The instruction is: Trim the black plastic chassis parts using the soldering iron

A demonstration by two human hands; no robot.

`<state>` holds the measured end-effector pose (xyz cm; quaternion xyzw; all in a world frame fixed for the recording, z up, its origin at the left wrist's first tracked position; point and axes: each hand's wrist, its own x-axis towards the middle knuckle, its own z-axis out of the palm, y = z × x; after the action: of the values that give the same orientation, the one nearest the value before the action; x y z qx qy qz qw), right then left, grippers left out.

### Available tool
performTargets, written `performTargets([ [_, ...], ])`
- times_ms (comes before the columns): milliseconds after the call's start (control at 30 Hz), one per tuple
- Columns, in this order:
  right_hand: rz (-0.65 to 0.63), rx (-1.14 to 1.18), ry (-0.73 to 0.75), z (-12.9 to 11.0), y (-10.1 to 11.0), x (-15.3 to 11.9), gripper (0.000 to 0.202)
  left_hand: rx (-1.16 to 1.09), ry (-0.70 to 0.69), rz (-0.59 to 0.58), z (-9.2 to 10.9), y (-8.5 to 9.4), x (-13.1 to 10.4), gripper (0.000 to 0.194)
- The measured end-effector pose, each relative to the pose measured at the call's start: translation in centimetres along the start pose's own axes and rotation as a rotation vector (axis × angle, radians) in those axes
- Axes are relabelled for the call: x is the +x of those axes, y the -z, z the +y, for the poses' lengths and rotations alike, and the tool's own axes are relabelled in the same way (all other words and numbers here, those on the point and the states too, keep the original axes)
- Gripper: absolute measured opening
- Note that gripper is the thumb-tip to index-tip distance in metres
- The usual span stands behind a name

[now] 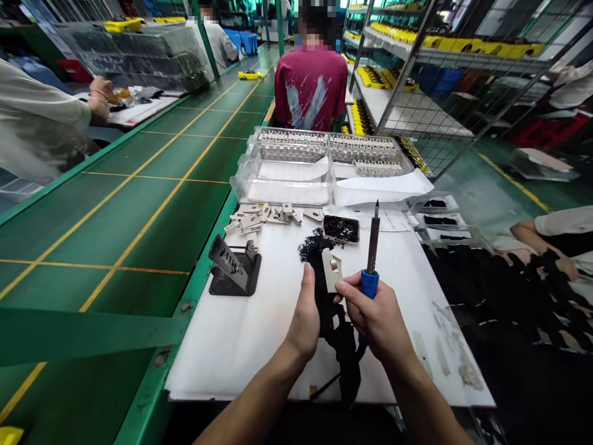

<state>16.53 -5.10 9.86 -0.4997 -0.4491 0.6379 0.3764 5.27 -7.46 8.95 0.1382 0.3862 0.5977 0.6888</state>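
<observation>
My right hand [373,309] is closed round the blue handle of a soldering iron [370,283], its tip pointing up. Its thumb and fingertip also pinch a cream plastic part [330,271]. My left hand [304,314] is upright beside the part, thumb raised; its other fingers are mostly hidden, and what they hold cannot be made out. Black fabric-like material [343,346] lies between and below both hands. Beyond them sits a small tray [341,229] of small black pieces, with more black pieces [311,245] spilled at its left.
An iron stand [236,272] is on the white board [199,358] at left, near loose cream parts [250,219]. Clear trays [287,193] line the far edge. A green conveyor [152,179] runs along the left. People sit ahead, left and right; black material [467,284] lies at right.
</observation>
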Motion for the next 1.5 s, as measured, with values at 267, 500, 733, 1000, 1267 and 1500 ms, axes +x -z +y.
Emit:
performTargets([
  [267, 0.2, -0.322, 0.19, -0.3, -0.1, -0.6, 0.026, -0.037, 0.045, -0.017, -0.4, -0.2, 0.3, 0.064],
  [500, 0.167, -0.271, 0.161, -0.6, -0.1, -0.7, 0.029, -0.085, 0.059, -0.023, -0.2, -0.5, 0.1, 0.066],
  [733, 0.143, -0.347, 0.2, -0.5, -0.1, -0.7, 0.026, -0.071, 0.063, -0.001, 0.0, -0.4, 0.0, 0.062],
  [1000, 0.111, -0.379, 0.242, 0.9, -0.3, -0.5, 0.024, -0.039, 0.033, -0.033, -1.0, 0.1, -0.1, 0.068],
  [1267, 0.046, -0.023, 0.132, 1.4, 0.2, -0.9, 0.03, 0.095, -0.117, 0.028, 0.9, 0.5, -1.1, 0.072],
  [1500, 0.003, 0.108, -0.011, 1.8, 0.4, -1.9, 0.037, 0.121, -0.027, -0.05, 1.0, 1.5, -0.3, 0.041],
])
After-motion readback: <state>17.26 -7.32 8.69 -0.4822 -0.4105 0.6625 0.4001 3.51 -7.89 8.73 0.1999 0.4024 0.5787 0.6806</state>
